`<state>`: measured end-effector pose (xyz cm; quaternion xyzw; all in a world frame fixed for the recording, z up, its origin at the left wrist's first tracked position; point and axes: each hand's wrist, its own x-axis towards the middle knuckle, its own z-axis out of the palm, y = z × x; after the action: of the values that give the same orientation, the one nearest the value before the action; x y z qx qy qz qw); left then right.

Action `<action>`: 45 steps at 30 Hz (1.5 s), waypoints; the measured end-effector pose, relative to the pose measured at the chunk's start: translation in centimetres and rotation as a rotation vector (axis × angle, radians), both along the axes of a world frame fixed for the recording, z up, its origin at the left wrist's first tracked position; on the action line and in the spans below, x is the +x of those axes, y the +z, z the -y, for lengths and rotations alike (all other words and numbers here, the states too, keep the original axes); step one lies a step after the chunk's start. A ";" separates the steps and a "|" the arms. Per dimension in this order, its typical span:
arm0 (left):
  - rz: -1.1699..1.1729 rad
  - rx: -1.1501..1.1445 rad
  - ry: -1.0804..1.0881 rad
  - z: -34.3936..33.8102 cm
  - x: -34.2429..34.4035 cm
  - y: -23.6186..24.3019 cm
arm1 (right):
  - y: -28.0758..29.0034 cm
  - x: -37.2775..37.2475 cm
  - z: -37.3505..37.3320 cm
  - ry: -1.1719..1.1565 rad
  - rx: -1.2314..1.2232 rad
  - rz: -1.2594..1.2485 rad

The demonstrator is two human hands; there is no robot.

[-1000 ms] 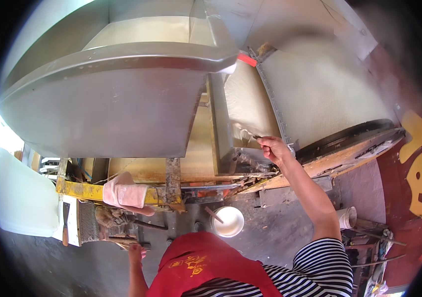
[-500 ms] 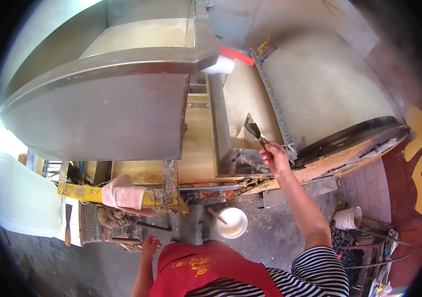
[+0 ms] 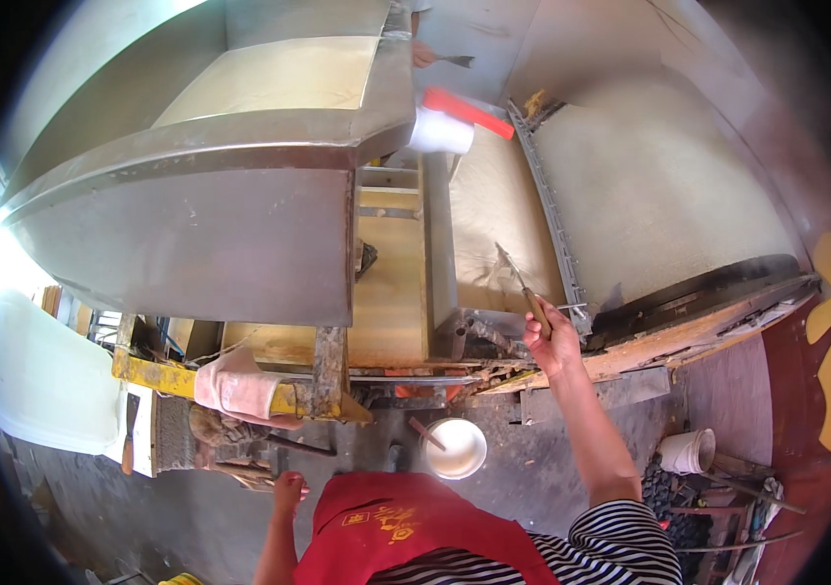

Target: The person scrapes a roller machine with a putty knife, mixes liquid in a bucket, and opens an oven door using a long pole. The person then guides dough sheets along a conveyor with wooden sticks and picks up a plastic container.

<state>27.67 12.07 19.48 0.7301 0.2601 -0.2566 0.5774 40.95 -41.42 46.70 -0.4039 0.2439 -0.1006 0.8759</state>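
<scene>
My right hand (image 3: 552,341) grips the wooden handle of a scraper (image 3: 525,284). Its narrow metal blade, seen nearly edge-on, reaches into the cream-coloured contents (image 3: 494,210) of a long metal trough (image 3: 442,249). Around the blade tip the cream surface is wrinkled; whether the tip touches it I cannot tell. A white cup-like scoop (image 3: 440,130) with a red handle (image 3: 469,112) lies at the trough's far end. My left hand (image 3: 289,489) hangs low beside the red apron (image 3: 406,517), its fingers curled in with nothing seen in them.
Right of the trough is a wide pale surface (image 3: 659,185), hazy with steam. A large metal tank (image 3: 191,244) stands left. Another person's hand (image 3: 423,54) holds a flat-ended tool at the top. Below are a white bucket (image 3: 455,450), a pink cloth (image 3: 236,383) and a tipped pail (image 3: 689,452).
The scraper's blade has turned from its broad face to nearly edge-on. My right hand is slightly lower in view, and the view has shifted. Another person's hand now shows at the top.
</scene>
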 end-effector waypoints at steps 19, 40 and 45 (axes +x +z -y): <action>0.710 -0.242 -0.809 23.0 9.1 20.7 | 1.2 0.0 0.6 0.095 0.036 0.068; 1.405 0.051 -0.307 43.6 23.7 29.6 | 4.0 -0.7 0.0 -0.014 -0.347 0.121; 0.950 -0.515 -0.237 45.2 27.7 28.1 | 4.2 -0.4 -1.3 0.009 -0.222 0.100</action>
<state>55.35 -33.10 47.63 0.6250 -0.1841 -0.0174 0.7584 40.57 -40.08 50.93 -0.4942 0.1855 -0.1429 0.8372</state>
